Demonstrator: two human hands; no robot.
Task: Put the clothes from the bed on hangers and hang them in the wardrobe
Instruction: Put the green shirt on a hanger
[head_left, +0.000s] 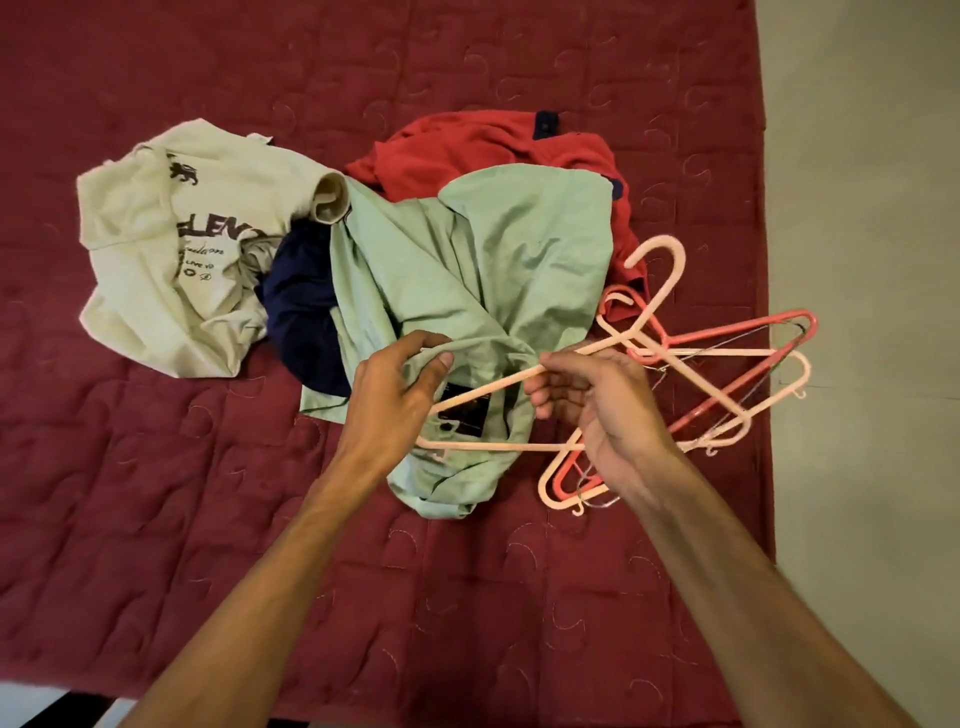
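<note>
While the left hand (400, 395) pinches a fold of the mint-green shirt (493, 249) near its collar, thumb against curled fingers, the right hand (597, 410) has its grip closed round one sloping arm of a pale pink plastic hanger (493, 386), held over the shirt. The shirt lies crumpled on the maroon quilted bed (208, 493), a dark label showing inside the neck. Beside it are a cream printed T-shirt (156, 249), a navy garment (301, 291) partly under it and a red garment (483, 140) behind. More pink and coral hangers (737, 327) lie tangled at the bed's right edge.
</note>
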